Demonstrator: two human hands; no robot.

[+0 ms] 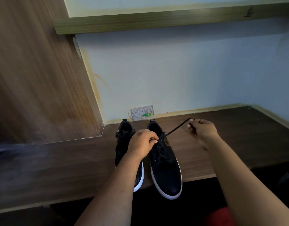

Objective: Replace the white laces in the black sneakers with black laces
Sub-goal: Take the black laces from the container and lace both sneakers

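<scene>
Two black sneakers sit side by side on the dark wooden desk (238,144), toes pointing back toward the person and heels close to the wall, and both already seem to carry black laces; I can see no white lace anywhere. The work looks to be on the right sneaker (165,163), near the end of threading, at the top eyelets. The right hand (203,130) is raised off to the side of that shoe, fingers curled and pinching the free end of the black lace (176,127), which runs taut from the fingers down to the top eyelet on that side. The left hand (143,142) rests over the gap between the shoes, its fingers curled in at the upper lacing of the right sneaker; it seems to pinch the lace there, though the exact hold is too small to make out. The left sneaker (124,136) lies partly under that wrist, laced and untouched. To my eye the next move calls for drawing the slack through evenly, keeping the shoe steady with the left hand, then matching the two ends before tying.
</scene>
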